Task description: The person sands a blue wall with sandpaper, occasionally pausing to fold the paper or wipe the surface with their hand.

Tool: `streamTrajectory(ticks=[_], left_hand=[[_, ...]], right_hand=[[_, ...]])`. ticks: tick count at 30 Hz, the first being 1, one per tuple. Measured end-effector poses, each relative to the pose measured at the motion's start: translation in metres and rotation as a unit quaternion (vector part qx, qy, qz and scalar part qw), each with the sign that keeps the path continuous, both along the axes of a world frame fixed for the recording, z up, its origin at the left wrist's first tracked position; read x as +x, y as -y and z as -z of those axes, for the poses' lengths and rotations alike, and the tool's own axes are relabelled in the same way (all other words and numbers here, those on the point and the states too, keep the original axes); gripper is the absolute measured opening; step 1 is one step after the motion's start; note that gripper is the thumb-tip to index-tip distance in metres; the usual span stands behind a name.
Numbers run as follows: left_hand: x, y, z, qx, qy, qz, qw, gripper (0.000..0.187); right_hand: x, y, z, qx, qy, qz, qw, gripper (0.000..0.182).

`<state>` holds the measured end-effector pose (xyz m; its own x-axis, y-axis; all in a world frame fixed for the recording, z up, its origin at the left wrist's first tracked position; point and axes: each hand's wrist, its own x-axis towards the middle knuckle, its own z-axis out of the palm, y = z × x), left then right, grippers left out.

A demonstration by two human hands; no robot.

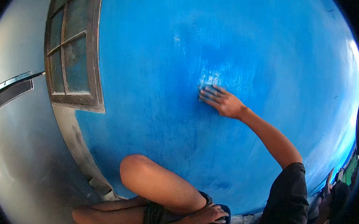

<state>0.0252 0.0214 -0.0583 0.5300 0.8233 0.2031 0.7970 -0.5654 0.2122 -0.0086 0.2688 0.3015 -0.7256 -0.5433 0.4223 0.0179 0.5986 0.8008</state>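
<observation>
My right hand (pixel 224 102) presses a dark bluish flat pad (pixel 207 89) against the blue wall (pixel 157 77), its fingers spread over the pad. The pad is mostly covered and blurred, so its exact kind is hidden. Wet-looking shiny streaks show on the wall just above it. Low in the view, my left hand (pixel 209 215) rests on my lap beside the raised knee, fingers laid out loosely over the dark shorts (pixel 155 215). A dark rounded thing (pixel 225 213) shows at its fingertips; I cannot make out what it is.
An old wooden window frame (pixel 96 56) with dusty panes is set in the wall at the left. A grey metal panel (pixel 30 155) with a dark handle stands beside it. Another person (pixel 327 205) is partly visible at the lower right edge.
</observation>
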Motion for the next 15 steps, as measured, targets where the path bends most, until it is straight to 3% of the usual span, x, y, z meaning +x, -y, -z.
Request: streamTrajectory(ticks=[3,5,7,8,10,11,13,15], left_hand=[[-0.001,-0.002,-0.003,-0.012,0.012,-0.003,1.0,0.051],[-0.002,-0.001,0.003,-0.024,0.025,-0.002,0.999,0.051],[-0.003,-0.004,0.006,0.001,0.059,0.015,0.998,0.051],[-0.002,-0.001,0.005,-0.012,0.063,0.016,0.998,0.051],[-0.004,-0.001,-0.003,-0.022,0.042,0.003,0.999,0.052],[-0.004,0.002,-0.008,-0.036,0.064,0.002,0.997,0.053],[-0.006,0.006,-0.016,-0.044,0.045,-0.008,0.998,0.052],[-0.007,0.003,-0.013,-0.05,0.065,-0.005,0.997,0.054]], right_hand=[[0.005,-0.012,-0.016,-0.01,0.044,-0.036,0.998,0.075],[0.008,-0.012,-0.048,-0.006,-0.07,0.014,0.997,0.074],[0.01,-0.002,-0.075,-0.111,-0.198,0.01,0.974,0.076],[0.005,0.003,-0.062,-0.124,-0.194,0.015,0.973,0.076],[-0.005,0.011,-0.044,-0.171,-0.31,0.0,0.935,0.078],[-0.019,0.006,-0.014,-0.171,-0.263,0.064,0.947,0.07],[-0.024,0.008,0.041,-0.002,-0.079,0.026,0.997,0.061],[-0.023,0.002,0.03,0.035,-0.055,-0.026,0.998,0.056]])
